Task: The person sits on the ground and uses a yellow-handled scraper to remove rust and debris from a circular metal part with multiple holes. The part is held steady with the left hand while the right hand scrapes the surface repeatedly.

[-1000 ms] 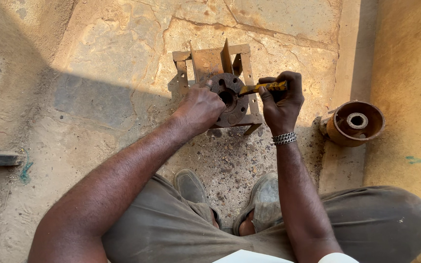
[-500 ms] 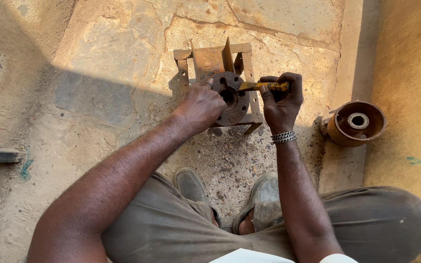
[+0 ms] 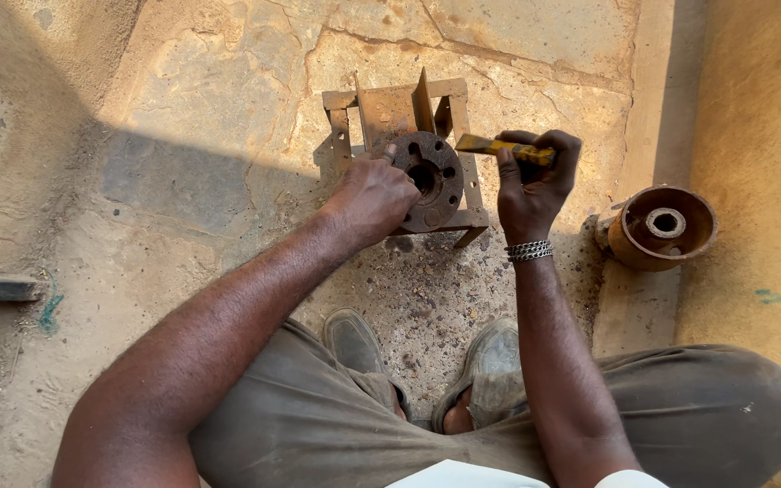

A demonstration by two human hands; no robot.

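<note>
Lifted clear of the flange (image 3: 431,176), the right hand (image 3: 533,185) now fists its yellow tool (image 3: 503,147) beside it; left hand (image 3: 374,194) clamps the flange on the rusty frame (image 3: 390,107). Mid-work; next, tool tip likely returns to the bore.

The dark round metal flange (image 3: 428,181) looks rough and matt, seated in a rusty brown angle-iron frame (image 3: 397,110). The yellow-painted metal chisel (image 3: 503,147) is chipped. The cracked stone floor (image 3: 228,99) is dusty and coarse.
</note>
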